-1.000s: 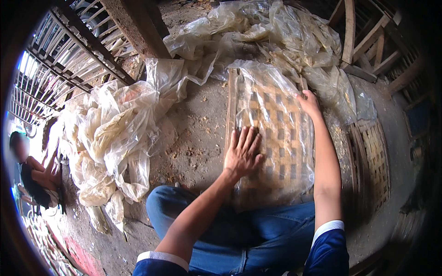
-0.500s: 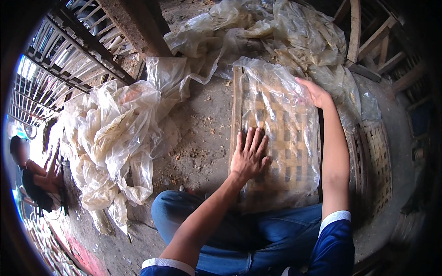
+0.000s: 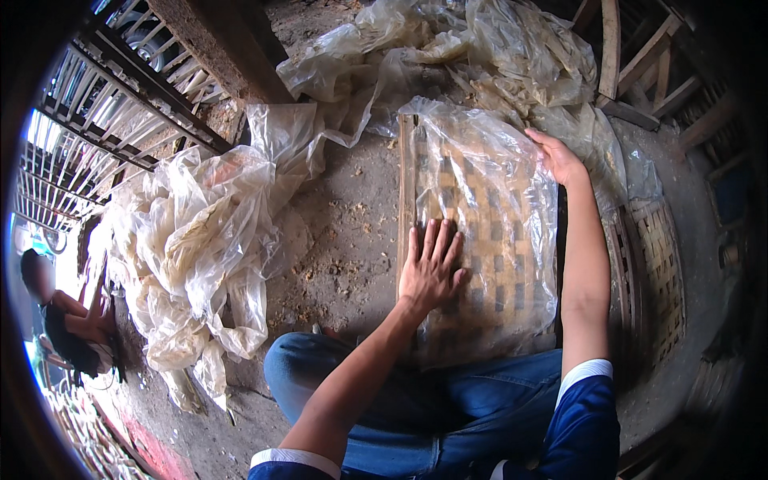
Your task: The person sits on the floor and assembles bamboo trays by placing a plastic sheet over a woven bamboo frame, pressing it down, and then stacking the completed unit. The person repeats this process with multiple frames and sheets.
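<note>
While the person sits on a dusty concrete floor (image 3: 344, 232) in blue jeans, one flat rectangular woven bamboo mat (image 3: 480, 232) lies in the centre of the frame, reaching from their lap toward the top. One sheet of clear crinkled plastic film (image 3: 480, 160) covers the mat from its far end to its near end.

Two bare hands show. The left hand (image 3: 430, 268) lies flat, palm down, fingers spread and open, pressing on the film near the mat's left edge, just below the middle of the frame. The right hand (image 3: 560, 160) is at the mat's far right corner, upper right of centre, fingers curled over the film's edge; whether it pinches the film cannot be told.

Two loose heaps of crumpled clear plastic sheeting are in view: one at centre left (image 3: 192, 248), one across the top (image 3: 480, 48). A second woven bamboo mat (image 3: 656, 264) lies at the right, just beside the first and partly under it. Wooden frame slats (image 3: 632, 56) stand at upper right. A metal railing (image 3: 104, 120) curves along the upper left. Another person (image 3: 64, 320) crouches at the far left edge.

Bare floor, scattered with wood shavings, lies open between the mat's left edge and the left heap.
</note>
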A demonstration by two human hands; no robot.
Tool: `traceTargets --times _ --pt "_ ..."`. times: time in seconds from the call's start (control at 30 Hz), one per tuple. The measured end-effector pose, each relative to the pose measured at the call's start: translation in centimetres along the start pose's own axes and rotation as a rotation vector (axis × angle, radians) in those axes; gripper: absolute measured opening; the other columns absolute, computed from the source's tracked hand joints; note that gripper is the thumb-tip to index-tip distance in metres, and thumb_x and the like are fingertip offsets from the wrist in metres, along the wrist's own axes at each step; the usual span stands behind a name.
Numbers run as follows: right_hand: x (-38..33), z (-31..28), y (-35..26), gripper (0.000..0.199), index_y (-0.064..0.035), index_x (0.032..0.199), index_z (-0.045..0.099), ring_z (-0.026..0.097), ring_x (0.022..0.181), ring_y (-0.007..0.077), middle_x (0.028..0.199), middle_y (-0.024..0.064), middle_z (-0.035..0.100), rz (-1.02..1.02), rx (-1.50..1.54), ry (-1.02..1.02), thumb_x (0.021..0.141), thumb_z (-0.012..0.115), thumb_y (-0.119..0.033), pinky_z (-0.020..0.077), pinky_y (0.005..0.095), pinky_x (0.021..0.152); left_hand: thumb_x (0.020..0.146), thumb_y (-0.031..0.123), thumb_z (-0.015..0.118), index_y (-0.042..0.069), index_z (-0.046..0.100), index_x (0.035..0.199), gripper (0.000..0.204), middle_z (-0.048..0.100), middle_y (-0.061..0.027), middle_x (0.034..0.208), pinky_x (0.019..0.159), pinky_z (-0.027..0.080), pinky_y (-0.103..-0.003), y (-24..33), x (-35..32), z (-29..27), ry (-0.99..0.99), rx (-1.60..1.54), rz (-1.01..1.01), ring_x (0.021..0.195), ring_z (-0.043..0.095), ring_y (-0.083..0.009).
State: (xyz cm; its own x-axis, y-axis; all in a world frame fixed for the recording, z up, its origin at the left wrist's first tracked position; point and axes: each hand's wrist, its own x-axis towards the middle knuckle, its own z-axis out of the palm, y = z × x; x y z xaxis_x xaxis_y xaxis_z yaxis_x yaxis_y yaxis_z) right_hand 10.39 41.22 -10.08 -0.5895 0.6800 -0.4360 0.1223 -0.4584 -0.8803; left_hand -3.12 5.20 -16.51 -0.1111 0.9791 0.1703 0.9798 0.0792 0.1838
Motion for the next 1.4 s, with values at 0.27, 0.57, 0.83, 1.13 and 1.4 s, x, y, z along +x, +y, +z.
traceTargets --times 0.27,0.57,0.83,1.13,1.4 --pt "4.4 -3.0 1.5 0.036 -0.0076 0.121 0.060 0.064 0.094 0.0159 0.106 0.0044 0.068 -0.488 -0.268 0.219 0.086 0.066 -0.005 0.0498 0.0270 0.083 0.097 0.049 0.040 0.009 0.031 0.153 0.069 0.021 -0.0184 0.161 0.119 0.009 -0.061 0.3 0.2 -0.2 -0.034 -0.004 -0.002 0.150 0.014 -0.0386" --pt "1.7 3.1 4.7 0.054 -0.0096 0.140 0.047 0.038 0.140 0.0326 0.152 0.0168 0.039 -0.743 -1.360 0.812 0.090 0.065 -0.021 0.0329 0.0469 0.114 0.097 0.050 0.040 0.009 0.031 0.153 0.070 0.020 -0.0169 0.162 0.120 0.008 -0.060 0.1 0.2 0.0 -0.030 -0.016 -0.015 0.151 0.012 -0.0371" --pt "1.0 15.9 13.3 0.069 -0.0287 0.155 0.027 0.007 0.152 0.0254 0.164 0.0037 0.010 -0.881 -1.673 -0.035 0.098 0.027 -0.066 0.0032 0.0503 0.123 0.097 0.051 0.040 0.010 0.033 0.152 0.069 0.022 -0.0166 0.161 0.119 0.010 -0.060 -0.3 0.1 0.2 -0.044 0.004 -0.026 0.150 0.015 -0.0365" --pt "-0.1 -3.6 6.7 0.070 -0.0214 0.158 0.018 0.006 0.152 0.0326 0.165 0.0127 0.009 -0.079 -1.710 0.693 0.101 0.029 -0.061 0.0036 0.0670 0.116 0.099 0.053 0.037 0.013 0.029 0.154 0.069 0.020 -0.0142 0.162 0.121 0.009 -0.058 0.5 0.1 -0.6 -0.090 0.011 -0.037 0.151 0.013 -0.0348" --pt "-14.9 4.1 14.4 0.064 -0.0132 0.151 0.038 0.015 0.151 0.0343 0.161 0.0177 0.024 -0.820 -1.529 0.112 0.094 0.061 -0.032 0.0123 0.0572 0.119 0.097 0.051 0.042 0.014 0.035 0.152 0.067 0.025 -0.0131 0.161 0.120 0.010 -0.058 0.0 -0.2 0.8 0.022 0.067 -0.041 0.150 0.017 -0.0332"
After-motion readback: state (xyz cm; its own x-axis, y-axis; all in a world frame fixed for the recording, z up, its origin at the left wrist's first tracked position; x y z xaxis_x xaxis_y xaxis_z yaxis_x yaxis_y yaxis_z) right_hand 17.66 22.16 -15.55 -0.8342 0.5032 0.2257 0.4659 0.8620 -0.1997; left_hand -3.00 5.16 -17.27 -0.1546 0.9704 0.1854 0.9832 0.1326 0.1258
